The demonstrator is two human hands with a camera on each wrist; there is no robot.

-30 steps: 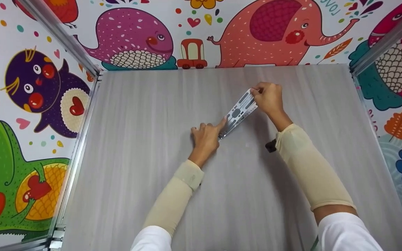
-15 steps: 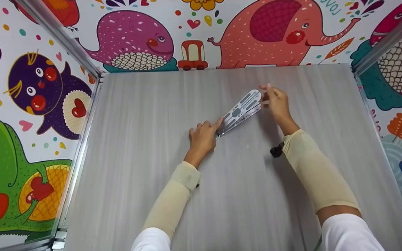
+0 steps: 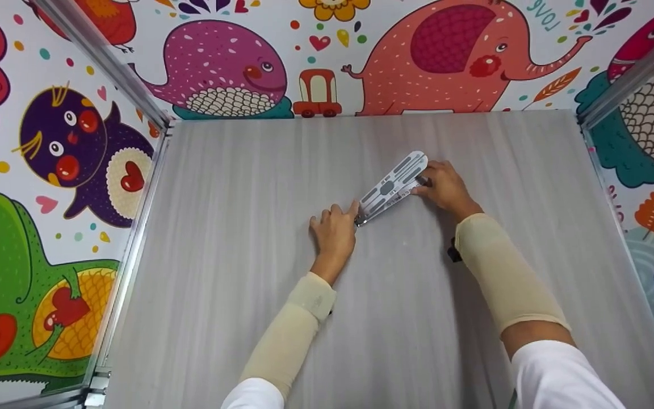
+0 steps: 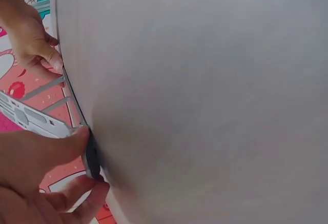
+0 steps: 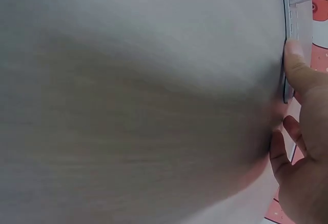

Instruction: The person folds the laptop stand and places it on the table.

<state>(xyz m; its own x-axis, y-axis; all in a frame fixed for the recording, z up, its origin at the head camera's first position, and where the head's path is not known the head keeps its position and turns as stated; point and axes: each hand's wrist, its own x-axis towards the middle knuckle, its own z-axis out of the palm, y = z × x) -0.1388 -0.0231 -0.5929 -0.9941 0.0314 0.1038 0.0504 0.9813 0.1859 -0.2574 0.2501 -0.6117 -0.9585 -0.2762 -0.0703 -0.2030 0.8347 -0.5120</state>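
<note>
A silver folding stand (image 3: 393, 180) with long slots and a grey pad lies slantwise on the table. Its slotted upper plate stands partly lifted from the lower bar, and thin struts (image 4: 55, 103) link the two in the left wrist view. My left hand (image 3: 335, 232) pinches the hinge end between thumb and fingers. At the far end, my right hand (image 3: 445, 186) holds the lower bar (image 5: 288, 19). In the right wrist view the right thumb (image 5: 296, 65) lies along that bar, with the other fingers bent close to the tabletop. Part of the lower bar is hidden under the upper plate.
The grey wood-grain table (image 3: 236, 187) has panels with cartoon animals at its back and sides. Metal frame posts (image 3: 103, 62) rise at the back corners, and a metal rail (image 3: 128, 272) runs along the left edge.
My right hand has let go of the stand's top end, shifted slightly nearer me and taken the lower bar. The upper plate now stands further off the bar. The left hand stays at the hinge.
</note>
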